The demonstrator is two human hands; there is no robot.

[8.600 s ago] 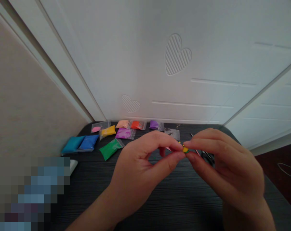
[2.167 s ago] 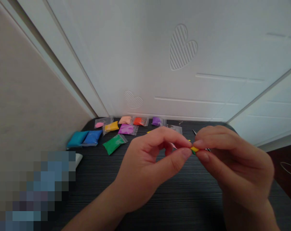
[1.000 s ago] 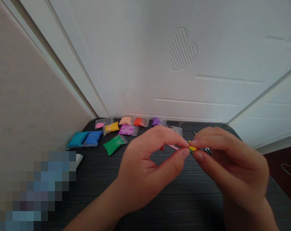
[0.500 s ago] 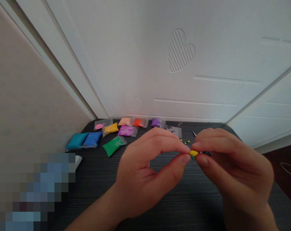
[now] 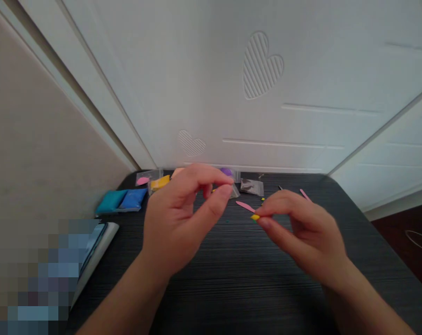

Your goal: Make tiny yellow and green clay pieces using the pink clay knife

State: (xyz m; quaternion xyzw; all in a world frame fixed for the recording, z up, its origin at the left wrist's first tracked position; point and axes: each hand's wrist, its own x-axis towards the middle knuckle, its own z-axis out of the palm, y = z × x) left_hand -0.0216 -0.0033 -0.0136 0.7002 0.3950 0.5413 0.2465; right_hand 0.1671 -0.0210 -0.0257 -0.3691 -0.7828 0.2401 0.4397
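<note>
My right hand (image 5: 305, 228) pinches a small yellow piece of modelling clay (image 5: 255, 217) between thumb and index finger; a trace of green shows just below it. Apart from it on the left, my left hand (image 5: 179, 221) is raised with thumb and index fingertips closed together. Whatever they may hold is too small or hidden to make out. Behind the yellow piece lies a pink modelling knife (image 5: 245, 205), its far end hidden by my right fingers. Tiny yellow bits (image 5: 262, 199) lie on the dark table (image 5: 225, 279) just beyond.
Bags of coloured clay line the back: teal (image 5: 111, 201), blue (image 5: 132, 199), yellow (image 5: 160, 182), pink (image 5: 143, 180), purple (image 5: 226, 172) and a black-and-clear one (image 5: 252, 186). My left hand covers others. Another pink tool (image 5: 304, 194) lies at right. A white panel (image 5: 211, 93) rises behind the table.
My hands have drawn apart. The left moved left and up, off the yellow clay; the right moved left, keeping the clay. The pink knife has come into view, and the green bag is now covered.
</note>
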